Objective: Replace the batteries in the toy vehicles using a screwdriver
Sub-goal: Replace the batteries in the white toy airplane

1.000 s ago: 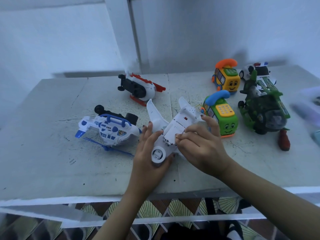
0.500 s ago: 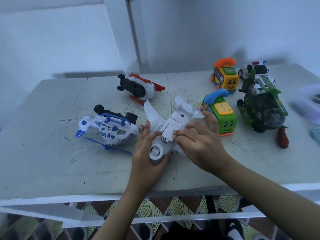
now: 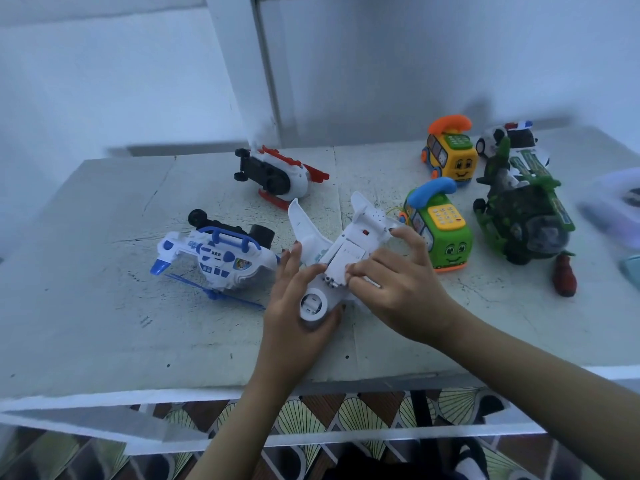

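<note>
The toy aeroplane (image 3: 360,230) is held belly-up just above the worktop (image 3: 104,323), near its front edge and between the two hands. Its rounded nose is cupped by the left hand (image 3: 294,317), with the fingers curled beneath and the thumb laid along the fuselage. The right hand (image 3: 405,296) is curled over the other side, and its fingertips are set at the near edge of the battery cover (image 3: 343,261). Whether the cover is being pinched or only pressed cannot be told. The aeroplane is judged to be light, hollow, hard plastic that is stiff in the body and smooth enough to slip. It is therefore best gripped round the thick fuselage and nose. The thin wings and tail fins, which could flex or snap, are better left alone. The cover is probably a small loose part once freed, and it could easily be dropped over the edge. Room to the left is limited by the blue-and-white helicopter (image 3: 214,258), which lies just beside the left hand. On the right, the green phone bus (image 3: 440,233) stands close to the right hand's knuckles. A bare strip of worktop is left towards the front edge for setting parts down. A red-handled object (image 3: 564,275), possibly the screwdriver, lies well apart to the right, past the green helicopter (image 3: 519,216).
</note>
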